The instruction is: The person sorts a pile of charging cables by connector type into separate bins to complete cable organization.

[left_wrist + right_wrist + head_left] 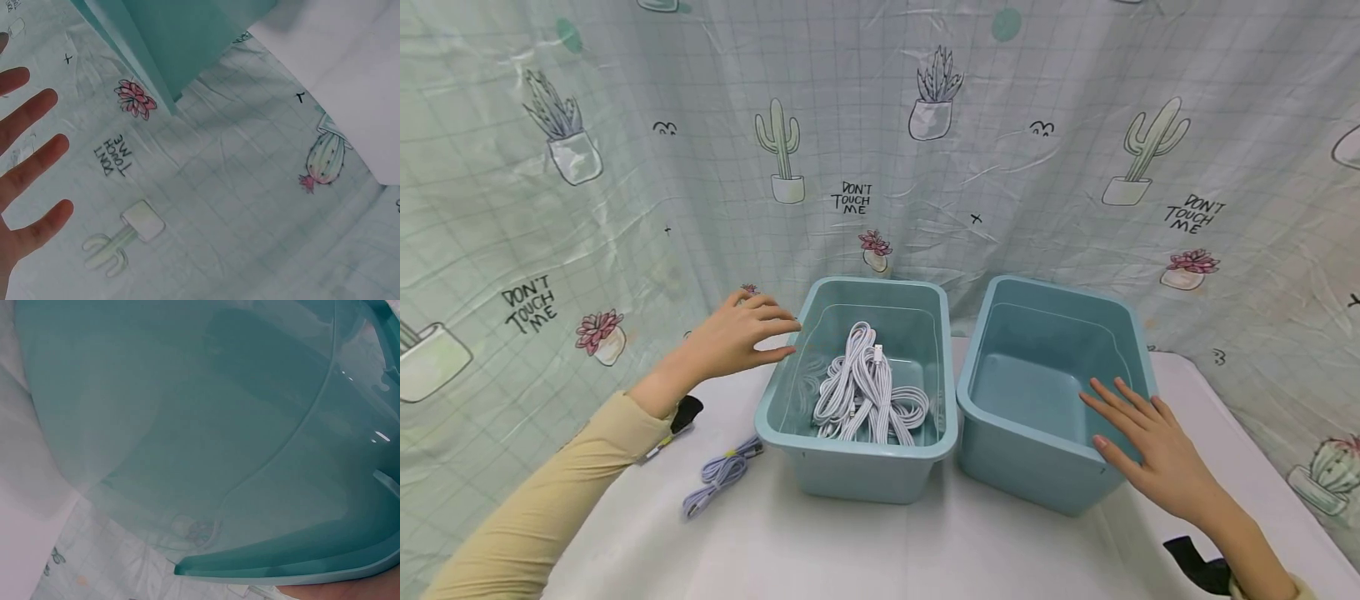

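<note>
Two teal plastic bins side by side on the desk [925, 550]. Left hand [737, 333], fingers spread and holding nothing, hovers at the left bin [857, 467] far-left rim. Right hand [1150, 442] lies flat, fingers straight, on the right bin [1022, 467] near rim; this bin has nothing inside. Left bin holds coiled white cables [865, 392].

Judgement: thin-walled, light, smooth bins, slightly flexible; best gripped under the rolled rim. Cables limp, tangle-prone.
</note>
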### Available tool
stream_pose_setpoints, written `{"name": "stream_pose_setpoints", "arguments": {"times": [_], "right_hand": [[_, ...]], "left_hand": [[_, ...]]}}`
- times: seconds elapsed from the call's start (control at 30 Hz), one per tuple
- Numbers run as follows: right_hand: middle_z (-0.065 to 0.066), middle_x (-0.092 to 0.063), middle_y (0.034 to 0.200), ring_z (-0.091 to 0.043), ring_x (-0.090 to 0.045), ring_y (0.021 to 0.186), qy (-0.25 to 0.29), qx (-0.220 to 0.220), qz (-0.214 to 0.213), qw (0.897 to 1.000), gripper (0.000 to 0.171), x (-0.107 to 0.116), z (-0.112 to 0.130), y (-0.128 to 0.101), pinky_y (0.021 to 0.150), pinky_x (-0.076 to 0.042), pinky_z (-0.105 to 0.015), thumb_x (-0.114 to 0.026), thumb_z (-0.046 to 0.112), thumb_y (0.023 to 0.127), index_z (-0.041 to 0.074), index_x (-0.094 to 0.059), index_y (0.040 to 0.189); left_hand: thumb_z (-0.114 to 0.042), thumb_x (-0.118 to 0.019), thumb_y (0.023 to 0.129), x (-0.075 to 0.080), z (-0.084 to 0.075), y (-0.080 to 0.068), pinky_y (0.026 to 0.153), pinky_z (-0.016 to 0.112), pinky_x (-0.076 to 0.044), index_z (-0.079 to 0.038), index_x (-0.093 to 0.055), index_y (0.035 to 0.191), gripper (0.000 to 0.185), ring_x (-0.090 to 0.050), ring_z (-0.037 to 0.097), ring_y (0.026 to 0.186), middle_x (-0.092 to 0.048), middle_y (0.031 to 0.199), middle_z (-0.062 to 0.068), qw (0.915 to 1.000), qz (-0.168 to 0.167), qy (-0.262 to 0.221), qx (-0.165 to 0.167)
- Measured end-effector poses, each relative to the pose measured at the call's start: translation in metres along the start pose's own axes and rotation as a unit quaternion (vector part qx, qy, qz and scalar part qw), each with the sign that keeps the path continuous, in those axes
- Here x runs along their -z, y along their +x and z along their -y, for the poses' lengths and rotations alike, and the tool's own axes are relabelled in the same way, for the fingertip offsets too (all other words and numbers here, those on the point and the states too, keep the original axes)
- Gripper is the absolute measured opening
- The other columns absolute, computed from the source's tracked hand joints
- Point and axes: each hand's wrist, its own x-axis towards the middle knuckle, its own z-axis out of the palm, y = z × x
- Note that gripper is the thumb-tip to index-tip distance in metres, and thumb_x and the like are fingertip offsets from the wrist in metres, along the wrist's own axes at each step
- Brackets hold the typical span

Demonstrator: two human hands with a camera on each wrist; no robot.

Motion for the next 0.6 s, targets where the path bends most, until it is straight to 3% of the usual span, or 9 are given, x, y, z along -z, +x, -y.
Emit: {"name": "stream_pose_setpoints", "arguments": {"times": [0.33, 0.6], "right_hand": [[0.01, -0.021, 0.147, 0.0, -0.001, 0.137, 0.003, -0.001, -0.004, 1.0, 0.057, 0.001, 0.001, -0.001, 0.104, 0.0, -0.062, -0.058, 0.018, 0.084, 0.021, -0.037, 0.136], [0.01, -0.021, 0.147, -0.004, -0.003, 0.138, 0.002, -0.005, -0.004, 1.0, 0.056, 0.0, 0.0, -0.001, 0.104, -0.001, -0.061, -0.057, 0.02, 0.084, 0.023, -0.036, 0.137]], "left_hand": [[-0.026, -0.071, 0.07, 0.003, 0.001, -0.045, 0.075, 0.047, -0.038, -0.014, -0.067, 0.094, 0.028, -0.056, 0.027, 0.092, -0.067, 0.091, 0.005, 0.9977, -0.034, 0.001, 0.058], [-0.026, -0.071, 0.071, 0.006, -0.007, -0.075, 0.073, 0.048, -0.039, -0.016, -0.066, 0.093, 0.025, -0.056, 0.026, 0.09, -0.067, 0.088, 0.001, 0.9952, -0.032, 0.011, 0.092]]}}
